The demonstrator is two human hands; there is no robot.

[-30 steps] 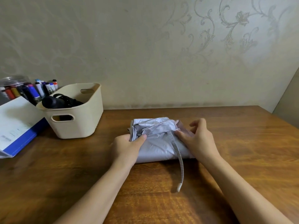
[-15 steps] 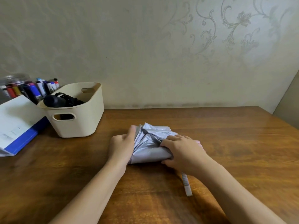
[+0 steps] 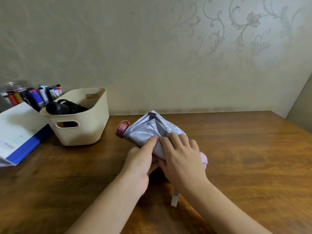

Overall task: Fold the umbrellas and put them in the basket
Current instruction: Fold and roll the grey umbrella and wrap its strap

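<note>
Strap end (image 3: 174, 200) lies nearest, under the right wrist. Left grip (image 3: 140, 159) and right grip (image 3: 183, 157) both clasp the silver umbrella (image 3: 148, 130) at mid-surface (image 3: 253, 157). Its long axis slants near-right to far-left, pink end (image 3: 121, 130) pointing at the basket (image 3: 84, 132).

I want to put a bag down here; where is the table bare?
Bare: the table right of the silver umbrella, and the stretch in front of the basket and blue folder. Crowded: far left, by the markers.
</note>
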